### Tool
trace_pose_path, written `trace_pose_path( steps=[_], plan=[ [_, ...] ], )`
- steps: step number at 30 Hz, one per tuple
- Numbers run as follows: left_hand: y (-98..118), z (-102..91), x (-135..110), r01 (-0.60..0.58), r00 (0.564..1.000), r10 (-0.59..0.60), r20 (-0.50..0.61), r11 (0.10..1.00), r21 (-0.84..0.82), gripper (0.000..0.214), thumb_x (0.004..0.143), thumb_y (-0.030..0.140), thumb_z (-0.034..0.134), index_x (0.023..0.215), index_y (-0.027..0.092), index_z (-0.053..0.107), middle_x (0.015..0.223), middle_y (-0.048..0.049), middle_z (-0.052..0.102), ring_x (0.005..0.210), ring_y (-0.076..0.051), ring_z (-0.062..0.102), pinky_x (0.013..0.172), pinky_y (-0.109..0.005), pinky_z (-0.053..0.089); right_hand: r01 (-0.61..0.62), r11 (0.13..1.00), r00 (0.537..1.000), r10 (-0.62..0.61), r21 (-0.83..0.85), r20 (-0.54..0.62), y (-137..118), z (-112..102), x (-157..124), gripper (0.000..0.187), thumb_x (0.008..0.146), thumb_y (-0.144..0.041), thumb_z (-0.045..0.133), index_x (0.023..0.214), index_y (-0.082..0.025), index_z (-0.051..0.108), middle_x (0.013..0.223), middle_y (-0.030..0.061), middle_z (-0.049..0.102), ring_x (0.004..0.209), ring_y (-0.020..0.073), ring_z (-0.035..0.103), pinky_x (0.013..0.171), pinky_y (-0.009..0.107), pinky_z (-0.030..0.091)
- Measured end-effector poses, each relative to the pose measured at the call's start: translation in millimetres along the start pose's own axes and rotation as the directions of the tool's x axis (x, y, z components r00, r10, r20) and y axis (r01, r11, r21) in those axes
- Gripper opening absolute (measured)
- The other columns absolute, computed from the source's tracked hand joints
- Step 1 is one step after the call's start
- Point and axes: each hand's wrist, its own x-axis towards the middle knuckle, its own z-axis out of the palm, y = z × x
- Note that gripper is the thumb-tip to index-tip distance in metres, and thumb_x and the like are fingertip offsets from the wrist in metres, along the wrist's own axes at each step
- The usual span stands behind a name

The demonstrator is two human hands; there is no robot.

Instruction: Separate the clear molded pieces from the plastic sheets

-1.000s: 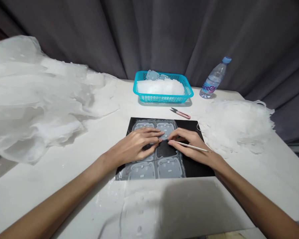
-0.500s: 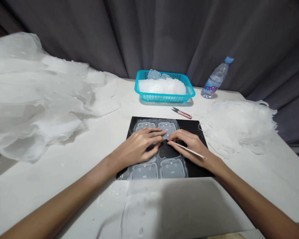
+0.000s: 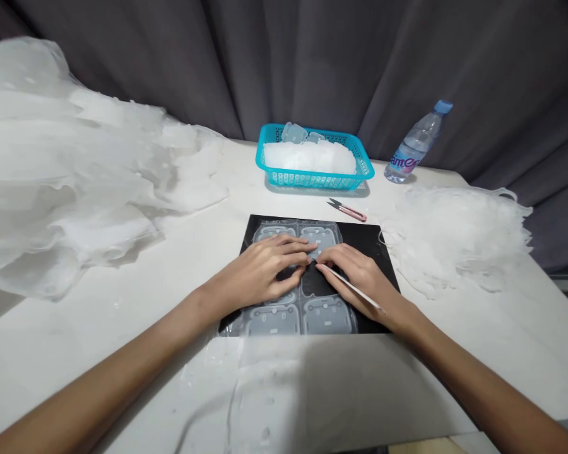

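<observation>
A clear plastic sheet with moulded rounded-square panels (image 3: 327, 316) lies on a black mat (image 3: 363, 236). My left hand (image 3: 267, 268) rests on its left side, fingers stretched flat towards the middle. My right hand (image 3: 355, 268) is closed in a pinch around a thin white stick-like tool (image 3: 360, 292). The tool's tip is hidden by my fingers, close to the left fingertips. Below the fingertips one panel space shows bare black mat, with cut-out edges around it. A panel above it and others below are still in the sheet.
A turquoise basket (image 3: 307, 181) of translucent pieces stands at the back, with pink-handled thread snips (image 3: 348, 209) in front. A water bottle (image 3: 415, 148) stands behind a heap of white plastic scraps (image 3: 464, 236) at right. Large stacked translucent sheets (image 3: 85, 170) cover the left.
The view has shifted slightly. My right hand has moved a little left and the white tool has turned somewhat steeper. My left hand stays pressed on the sheet.
</observation>
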Motion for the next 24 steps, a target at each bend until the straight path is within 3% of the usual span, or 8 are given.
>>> trace_pose_path(
  steps=[11, 24],
  plan=[
    [-3.6, -3.3, -0.4, 0.03, 0.998, -0.029, 0.054, 0.999, -0.016, 0.024, 0.103, 0.03, 0.055, 0.112, 0.024, 0.076, 0.145, -0.0039, 0.068, 0.136, -0.028, 0.063, 0.115, -0.049, 0.05, 0.007, 0.997, 0.999, -0.011, 0.075, 0.042, 1.5, -18.2, -1.4, 0.013, 0.108, -0.02, 0.049, 0.11, -0.021, 0.062, 0.106, 0.0096, 0.071, 0.1, 0.0221, 0.068, 0.091, 0.038, 0.056],
    [0.5, -4.0, 1.9, 0.035, 0.998, -0.039, 0.052, 0.997, 0.062, 0.028, 0.103, 0.029, 0.053, 0.12, 0.024, 0.074, 0.142, -0.0046, 0.07, 0.134, -0.028, 0.063, 0.112, -0.049, 0.051, 0.0, 0.996, 1.0, 0.001, 0.086, -0.004, 1.6, -5.0, 0.9, 0.013, 0.109, -0.022, 0.05, 0.11, -0.022, 0.063, 0.108, 0.0077, 0.072, 0.108, 0.0219, 0.068, 0.099, 0.038, 0.055]
  ],
)
